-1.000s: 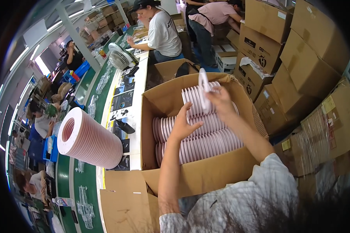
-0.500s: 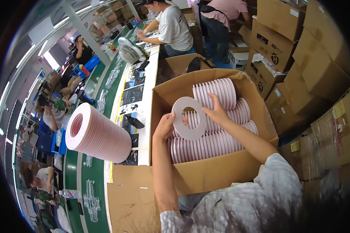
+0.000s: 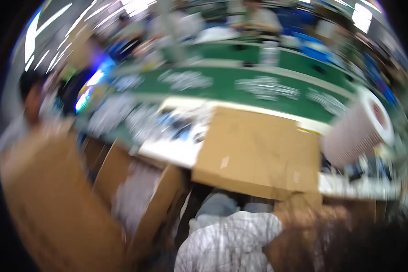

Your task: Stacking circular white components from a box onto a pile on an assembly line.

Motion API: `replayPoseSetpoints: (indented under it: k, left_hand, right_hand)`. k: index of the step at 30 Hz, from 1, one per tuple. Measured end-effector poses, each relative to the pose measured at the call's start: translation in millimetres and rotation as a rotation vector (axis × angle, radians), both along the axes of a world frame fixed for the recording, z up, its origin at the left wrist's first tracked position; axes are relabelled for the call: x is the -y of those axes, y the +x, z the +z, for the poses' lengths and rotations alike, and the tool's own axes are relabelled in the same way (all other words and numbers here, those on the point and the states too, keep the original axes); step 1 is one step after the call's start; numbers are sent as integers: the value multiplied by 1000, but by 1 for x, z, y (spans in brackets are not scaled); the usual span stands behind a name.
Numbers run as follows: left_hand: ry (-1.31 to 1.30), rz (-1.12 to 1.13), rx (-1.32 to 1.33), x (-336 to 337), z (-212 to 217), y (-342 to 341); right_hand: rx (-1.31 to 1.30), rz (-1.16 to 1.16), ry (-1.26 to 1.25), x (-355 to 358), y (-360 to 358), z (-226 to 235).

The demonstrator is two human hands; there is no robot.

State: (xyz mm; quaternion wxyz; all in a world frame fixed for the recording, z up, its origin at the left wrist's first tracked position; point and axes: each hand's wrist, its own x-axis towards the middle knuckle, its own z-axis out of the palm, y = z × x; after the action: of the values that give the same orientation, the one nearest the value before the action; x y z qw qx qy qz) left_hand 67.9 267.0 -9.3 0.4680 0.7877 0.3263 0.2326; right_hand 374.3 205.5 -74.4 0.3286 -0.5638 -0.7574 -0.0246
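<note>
Strong blur smears the view. A pale grey sleeve [image 3: 231, 240] shows at the lower middle, and from it a bare forearm, apparently my left, runs to the right behind loose hair. My left hand, somewhere at its smeared end, cannot be made out, nor can anything it holds. My right hand is outside the picture. A tall stack of pinkish-white rings [image 3: 353, 131] leans on the white worktable at the right. In front of me a flat brown cardboard flap [image 3: 258, 152] covers part of the table edge. The single ring seen earlier is not visible.
At the left stand a large cardboard box [image 3: 54, 199] and an open carton [image 3: 167, 195] with pale contents. Beyond the table runs a green conveyor [image 3: 222, 88] bearing clear plastic pieces [image 3: 267, 87] and a clear bottle [image 3: 269, 53]. Several blurred people sit around it.
My view has swung far to the left. The carton of rings and both hands holding one ring have left clear sight. The tall ring stack now appears at the right.
</note>
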Motion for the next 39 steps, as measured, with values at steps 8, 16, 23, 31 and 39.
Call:
replayPoseSetpoints:
  k: [8, 16, 23, 31, 39]
  left_hand:
    - [71, 556, 69, 57, -23, -67]
    - [166, 507, 61, 22, -12, 3]
    - [220, 509, 20, 26, 2, 18]
    - [240, 430, -31, 33, -8, 48]
    - [248, 336, -73, 33, -29, 82]
  right_hand:
    - [142, 578, -60, -108, -134, -3]
    - [205, 544, -98, -118, -101, 8]
    - [234, 563, -156, -112, -104, 5]
    - [245, 511, -271, -86, -85, -19]
    - [252, 448, -402, -47, -59, -43]
